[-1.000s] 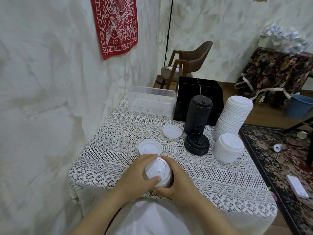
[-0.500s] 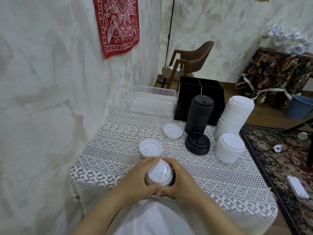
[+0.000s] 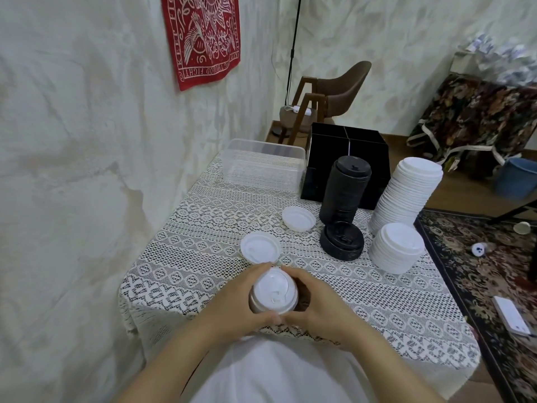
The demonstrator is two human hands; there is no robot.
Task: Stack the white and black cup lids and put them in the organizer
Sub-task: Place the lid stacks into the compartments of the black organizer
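Step in hand looks like stacking, not loading yet: you've got a short white lid stack [image 3: 274, 292] cupped between both hands at the near edge of the table [image 3: 203, 222], and I can't tell whether it's resting on the cloth or just above it. Your left hand [image 3: 232, 309] wraps the left side, fingers curled round the far rim. Your right hand [image 3: 322, 309] mirrors it on the right, so both are gripping the stack, with thumbs meeting at the near side. My guess is you're squaring the lids up. Next move probably calls for freeing one hand to grab the loose lid [image 3: 260, 247] just beyond your left fingertips, then seating it flat on top without tipping the rest. The organizer [image 3: 366, 141] sits at the far end behind the black stacks [image 3: 345, 187], well apart from your hands, and its inside is hidden from here.
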